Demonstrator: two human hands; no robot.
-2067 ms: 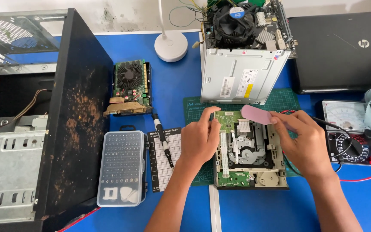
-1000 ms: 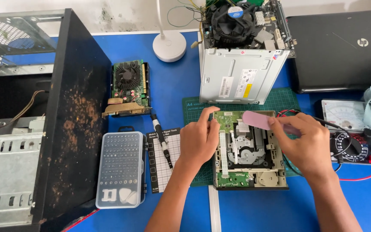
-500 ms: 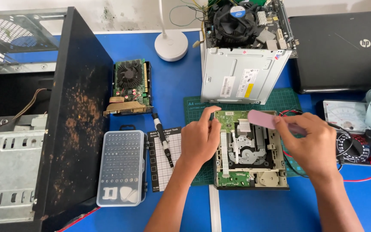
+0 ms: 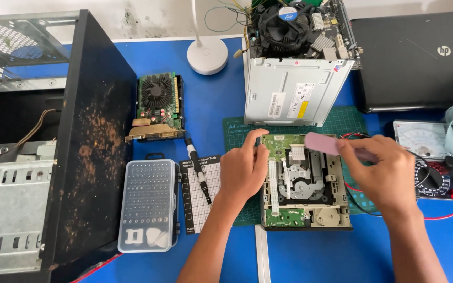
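Note:
An opened optical drive point(image 4: 305, 183) with its green circuit board and ribbon cables exposed lies on a green cutting mat point(image 4: 342, 126). My left hand point(image 4: 245, 167) rests against the drive's left edge, fingers curled on its upper left corner. My right hand point(image 4: 386, 170) hovers over the drive's right side and holds a flat pink pry tool point(image 4: 322, 142) that points left above the circuit board.
A black computer case point(image 4: 53, 147) stands at left. A graphics card point(image 4: 157, 107), screwdriver point(image 4: 198, 170), bit set case point(image 4: 149, 204) and gridded screw mat point(image 4: 200, 196) lie beside it. A metal drive cover point(image 4: 294, 94), motherboard point(image 4: 300, 26), laptop point(image 4: 415, 57) and multimeter point(image 4: 428, 157) sit behind and right.
My right hand has shifted rightward and slightly up, carrying the pink tool across the drive's upper right. My left hand has stayed on the drive's left edge.

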